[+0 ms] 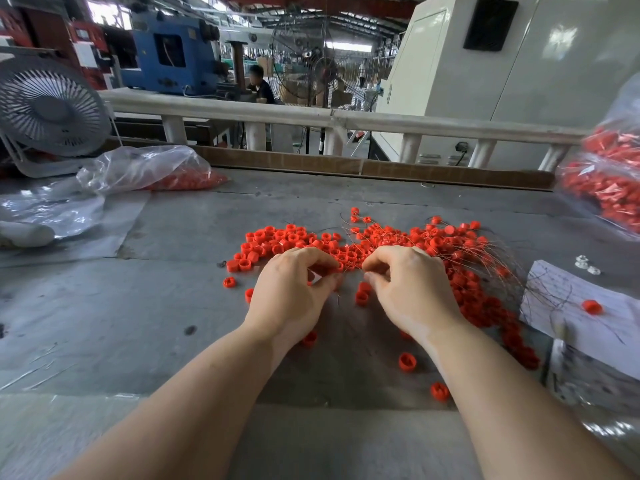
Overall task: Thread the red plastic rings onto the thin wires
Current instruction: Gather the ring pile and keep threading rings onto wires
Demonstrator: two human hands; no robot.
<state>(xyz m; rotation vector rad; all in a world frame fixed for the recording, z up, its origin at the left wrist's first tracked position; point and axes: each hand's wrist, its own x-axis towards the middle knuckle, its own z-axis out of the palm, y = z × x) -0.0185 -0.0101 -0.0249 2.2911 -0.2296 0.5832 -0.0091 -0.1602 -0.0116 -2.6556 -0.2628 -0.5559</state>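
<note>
Grey table [173, 306] bears red rings [287, 239], wires [491, 268], bags [145, 171]

Ahead of the fingers [323, 259] red rings [277, 239] and wires [502, 271] crowded the table [104, 306]; bare tabletop lay open left of them.

Red plastic rings [277, 239], short and open-centred, are spread in a loose pile across the middle of the grey table [104, 323], lying flat, on edge or tilted. Strays are scattered toward 6 o'clock from the pile. Thin wires [502, 268], dark and curved, are fanned out at 3 o'clock of the pile, some carrying rings, tangled over the heap's right part.
</note>
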